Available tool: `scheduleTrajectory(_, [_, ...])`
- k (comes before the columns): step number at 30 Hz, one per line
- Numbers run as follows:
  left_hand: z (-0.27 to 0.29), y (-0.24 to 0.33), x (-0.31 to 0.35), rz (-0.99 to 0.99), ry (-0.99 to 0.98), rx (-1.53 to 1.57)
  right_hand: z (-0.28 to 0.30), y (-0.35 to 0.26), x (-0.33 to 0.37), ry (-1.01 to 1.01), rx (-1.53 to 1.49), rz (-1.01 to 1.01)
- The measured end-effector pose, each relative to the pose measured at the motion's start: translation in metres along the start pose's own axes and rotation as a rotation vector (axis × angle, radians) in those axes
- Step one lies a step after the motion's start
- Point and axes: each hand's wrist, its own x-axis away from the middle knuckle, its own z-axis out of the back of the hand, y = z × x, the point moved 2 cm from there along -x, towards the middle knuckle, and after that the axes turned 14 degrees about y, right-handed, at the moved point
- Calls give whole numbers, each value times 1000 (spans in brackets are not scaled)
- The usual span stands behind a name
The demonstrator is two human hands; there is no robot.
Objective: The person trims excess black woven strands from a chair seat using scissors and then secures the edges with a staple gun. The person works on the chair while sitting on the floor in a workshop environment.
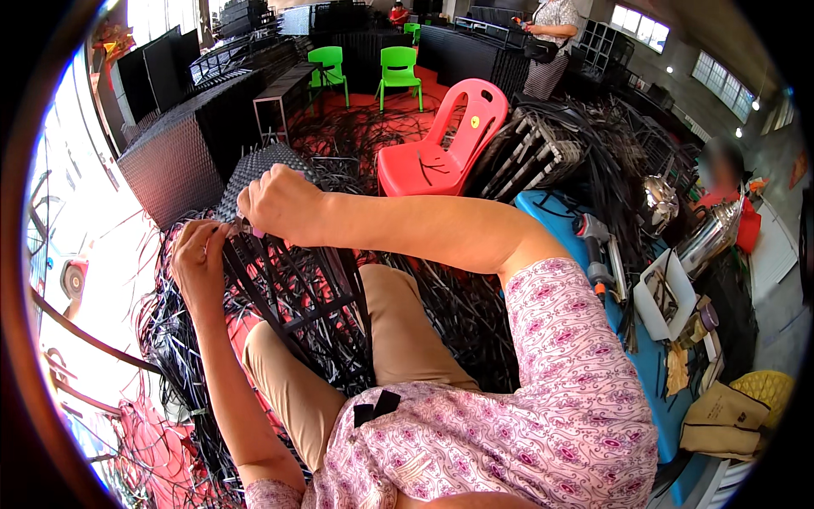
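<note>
A black woven piece (pixel 264 170) stands in front of my knees, its weave tight at the top. Long loose black plastic strips (pixel 292 293) run from it down between my legs. My left hand (pixel 199 259) is at the near left edge of this weaving, thumb and fingers pinched together on a strip. Just to the right, my right hand (pixel 284 204) is closed in a fist over the same edge, almost touching the left fingertips. A small pinkish bit shows under the right fist; what that hand grips is mostly hidden.
Tangled black strips (pixel 441 314) cover the red floor around my legs. A red plastic chair (pixel 424 165) stands ahead. On the blue table (pixel 649 382) at my right lie a power tool (pixel 593 246) and a white bin (pixel 666 297). Large woven panels (pixel 191 144) stand at left; people are farther off.
</note>
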Motion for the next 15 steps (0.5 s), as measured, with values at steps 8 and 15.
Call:
scheduleTrajectory(8, [-2, 0, 4, -23, 66, 56, 5, 0, 5, 50, 62, 47])
scheduleTrajectory(15, [-3, 3, 8, -273, 136, -74, -4, -2, 9, 54, 67, -9])
